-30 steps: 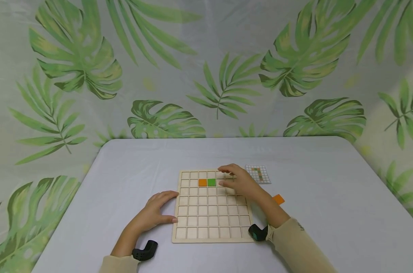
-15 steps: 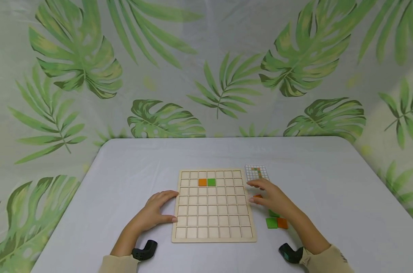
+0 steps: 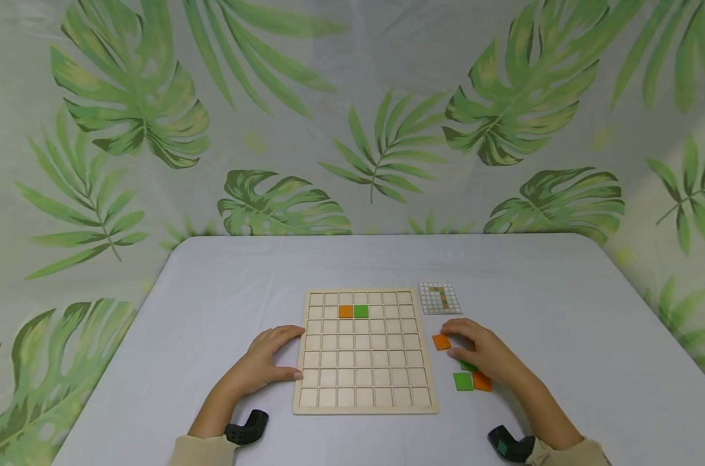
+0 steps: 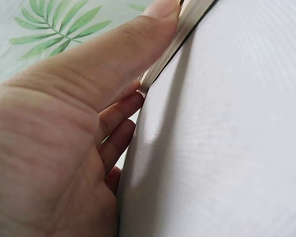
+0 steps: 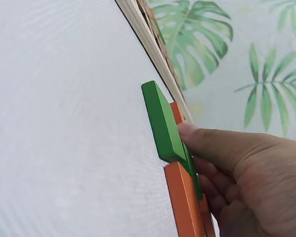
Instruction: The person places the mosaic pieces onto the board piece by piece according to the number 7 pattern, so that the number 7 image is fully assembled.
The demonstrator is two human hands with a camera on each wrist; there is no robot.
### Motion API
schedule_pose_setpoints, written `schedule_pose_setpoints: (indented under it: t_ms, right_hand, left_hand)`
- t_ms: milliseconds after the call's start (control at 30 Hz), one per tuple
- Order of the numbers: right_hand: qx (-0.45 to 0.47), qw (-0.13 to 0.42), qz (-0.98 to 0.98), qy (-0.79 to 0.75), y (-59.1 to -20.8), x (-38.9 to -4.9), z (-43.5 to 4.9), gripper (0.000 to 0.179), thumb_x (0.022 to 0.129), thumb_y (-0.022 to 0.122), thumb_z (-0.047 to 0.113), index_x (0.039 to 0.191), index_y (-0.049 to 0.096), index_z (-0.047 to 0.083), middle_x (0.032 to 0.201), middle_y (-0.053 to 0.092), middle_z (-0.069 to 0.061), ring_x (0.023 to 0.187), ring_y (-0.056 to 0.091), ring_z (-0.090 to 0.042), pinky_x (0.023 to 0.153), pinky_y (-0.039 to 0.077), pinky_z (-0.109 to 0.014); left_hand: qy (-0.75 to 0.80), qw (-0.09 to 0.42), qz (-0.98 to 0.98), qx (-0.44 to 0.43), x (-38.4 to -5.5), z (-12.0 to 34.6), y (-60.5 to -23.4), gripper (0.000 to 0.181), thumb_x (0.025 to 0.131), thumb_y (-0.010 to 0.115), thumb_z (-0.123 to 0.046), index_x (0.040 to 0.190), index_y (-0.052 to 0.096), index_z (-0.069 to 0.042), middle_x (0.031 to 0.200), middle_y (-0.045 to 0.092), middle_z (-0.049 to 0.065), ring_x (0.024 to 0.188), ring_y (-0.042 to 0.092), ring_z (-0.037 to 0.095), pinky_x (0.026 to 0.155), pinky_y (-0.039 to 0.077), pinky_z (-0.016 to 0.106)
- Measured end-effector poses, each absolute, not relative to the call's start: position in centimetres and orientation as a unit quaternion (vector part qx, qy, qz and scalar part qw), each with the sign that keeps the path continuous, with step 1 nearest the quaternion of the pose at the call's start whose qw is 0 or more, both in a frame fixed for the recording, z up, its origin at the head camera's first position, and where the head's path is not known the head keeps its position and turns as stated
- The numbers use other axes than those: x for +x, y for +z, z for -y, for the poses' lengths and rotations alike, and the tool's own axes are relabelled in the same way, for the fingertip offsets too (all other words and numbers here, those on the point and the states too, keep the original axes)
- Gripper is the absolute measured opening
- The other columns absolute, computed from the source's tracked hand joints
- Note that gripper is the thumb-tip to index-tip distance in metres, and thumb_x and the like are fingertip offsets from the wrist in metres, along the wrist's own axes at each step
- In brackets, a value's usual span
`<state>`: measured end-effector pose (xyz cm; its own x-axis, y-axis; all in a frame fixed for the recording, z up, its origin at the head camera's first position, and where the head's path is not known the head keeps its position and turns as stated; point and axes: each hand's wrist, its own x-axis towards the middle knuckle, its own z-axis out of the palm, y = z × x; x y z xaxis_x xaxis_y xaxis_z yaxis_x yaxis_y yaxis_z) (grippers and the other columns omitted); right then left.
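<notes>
Right hand [image 3: 485,353], digits parted, at flat orange square wooden-looking tile [image 3: 442,342], just right of pale wooden grid board [image 3: 363,359]; likely light, stiff: pinch opposite edges. Left hand [image 3: 265,358], digits apart, touches board's left edge.

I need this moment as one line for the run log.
left hand: touching wooden grid board | right hand: at loose orange tile, grip unclear | board: inset orange tile beside green tile
</notes>
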<state>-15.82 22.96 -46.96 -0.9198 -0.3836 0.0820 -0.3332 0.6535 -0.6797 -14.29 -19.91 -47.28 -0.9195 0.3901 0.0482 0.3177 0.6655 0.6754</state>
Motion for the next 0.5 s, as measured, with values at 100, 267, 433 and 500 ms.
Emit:
schedule_pose_setpoints:
  t_ms: [100, 267, 433, 500]
  right_hand:
    - [-0.192, 0.034, -0.91, -0.367, -47.1, -16.0, -22.8, 0.027, 0.079, 0.068, 0.011, 0.105, 0.062, 0.009, 0.119, 0.052, -0.006, 0.116, 0.044, -0.029, 0.096, 0.033, -0.045]
    - [-0.172, 0.022, -0.911, -0.373, -46.7, -16.1, -22.5, 0.025, 0.08, 0.068, 0.013, 0.104, 0.06, 0.011, 0.112, 0.055, -0.003, 0.107, 0.05, -0.026, 0.089, 0.041, -0.044]
    - [-0.182, -0.021, -0.899, -0.399, -45.4, -16.5, -21.6, 0.03, 0.081, 0.067, 0.014, 0.109, 0.057, 0.008, 0.107, 0.058, -0.004, 0.097, 0.054, -0.024, 0.081, 0.046, -0.043]
    - [-0.196, -0.048, -0.893, -0.403, -44.9, -16.9, -21.1, 0.031, 0.08, 0.068, 0.012, 0.109, 0.057, 0.006, 0.106, 0.058, -0.004, 0.096, 0.055, -0.023, 0.081, 0.046, -0.042]
  left_hand:
    - [0.358, 0.048, -0.911, 0.198, -14.3, 20.0, -47.3, 0.077, 0.064, 0.076, -0.044, 0.13, 0.047, -0.016, 0.134, 0.043, 0.005, 0.126, 0.029, 0.03, 0.102, 0.017, 0.052]
    - [0.36, 0.051, -0.911, 0.196, -14.3, 19.9, -47.3, 0.078, 0.064, 0.075, -0.045, 0.131, 0.047, -0.017, 0.134, 0.042, 0.004, 0.126, 0.028, 0.03, 0.102, 0.018, 0.052]
    - [0.361, 0.052, -0.912, 0.19, -14.3, 19.9, -47.3, 0.077, 0.064, 0.076, -0.044, 0.13, 0.047, -0.017, 0.134, 0.042, 0.005, 0.126, 0.028, 0.03, 0.102, 0.017, 0.052]
    - [0.362, 0.055, -0.911, 0.188, -14.3, 19.9, -47.3, 0.077, 0.064, 0.076, -0.043, 0.13, 0.047, -0.017, 0.134, 0.042, 0.005, 0.127, 0.027, 0.03, 0.102, 0.017, 0.052]
